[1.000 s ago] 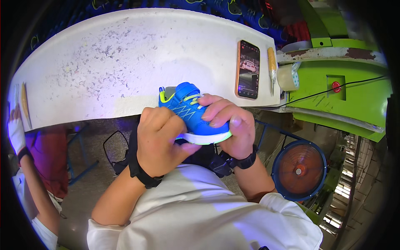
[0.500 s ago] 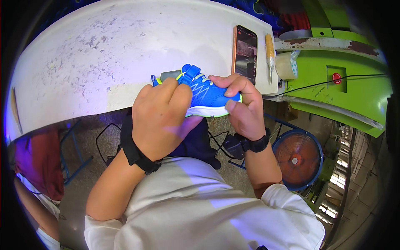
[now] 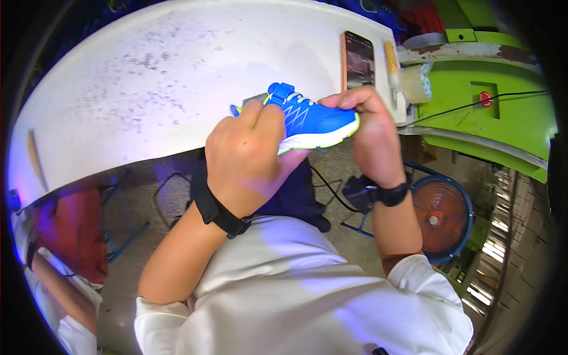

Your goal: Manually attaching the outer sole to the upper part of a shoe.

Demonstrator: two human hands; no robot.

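A small blue sneaker [image 3: 322, 121] with a white sole, yellow-green trim and a strap is held up over the table's near edge, toe to the right. My left hand [image 3: 245, 157] is closed around its heel and middle, hiding much of that side. At the toe end, my right hand [image 3: 376, 133] grips the shoe, its fingertips resting on top of the toe. Part of a grey piece [image 3: 254, 99] shows by the shoe's opening; whether it is inside or behind, I cannot tell.
On the white table [image 3: 195, 89], a phone [image 3: 359, 62], a yellow-handled tool [image 3: 391, 58] and a tape roll [image 3: 416, 84] sit at the right. Green machinery [image 3: 455, 118] with a red button adjoins it. A fan [image 3: 441, 219] stands below; another person's arm [image 3: 65, 290] is at lower left.
My right thumb has left the near side of the sole, and that hand has shifted around the toe. The shoe's toe tilts up slightly more. The whole view has shifted a little.
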